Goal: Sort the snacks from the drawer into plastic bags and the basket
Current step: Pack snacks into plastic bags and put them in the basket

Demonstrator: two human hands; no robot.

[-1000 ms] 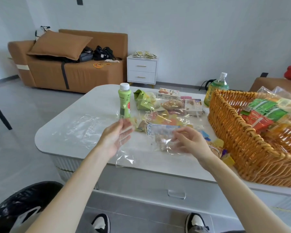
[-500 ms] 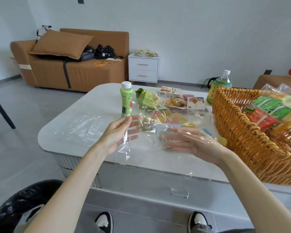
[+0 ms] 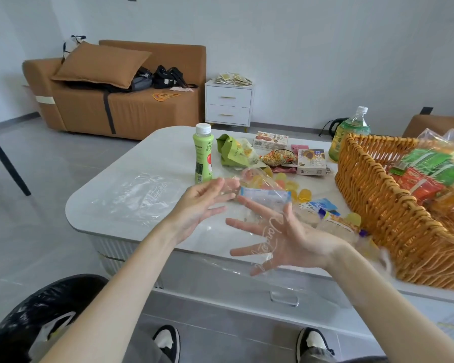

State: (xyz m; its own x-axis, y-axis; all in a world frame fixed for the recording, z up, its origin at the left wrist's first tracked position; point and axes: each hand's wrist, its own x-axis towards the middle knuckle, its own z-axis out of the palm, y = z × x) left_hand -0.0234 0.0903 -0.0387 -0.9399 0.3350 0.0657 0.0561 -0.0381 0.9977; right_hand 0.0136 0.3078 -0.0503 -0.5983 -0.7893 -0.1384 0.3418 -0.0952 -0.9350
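Note:
My right hand (image 3: 281, 239) is spread flat with its fingers apart inside a clear plastic bag (image 3: 266, 196) that has a blue strip at its mouth. My left hand (image 3: 199, 205) touches the bag's mouth with relaxed fingers. Both hover over the near edge of the white table (image 3: 168, 142). Loose snacks lie behind them: jelly cups (image 3: 286, 184), a green pouch (image 3: 233, 153), two small boxes (image 3: 270, 140) (image 3: 312, 161) and wrapped sweets (image 3: 323, 208). The wicker basket (image 3: 378, 205) at the right holds bagged green and red packets (image 3: 430, 166).
A second clear bag (image 3: 139, 197) lies flat on the table's left side. A green drink bottle (image 3: 203, 155) stands behind my left hand, a large bottle (image 3: 351, 129) behind the basket. The drawer handle (image 3: 285, 299) is below the table edge. A black bin bag (image 3: 24, 323) sits at lower left.
My right hand has slid deeper into the clear bag and spread its fingers. The left hand rose slightly at the bag's mouth.

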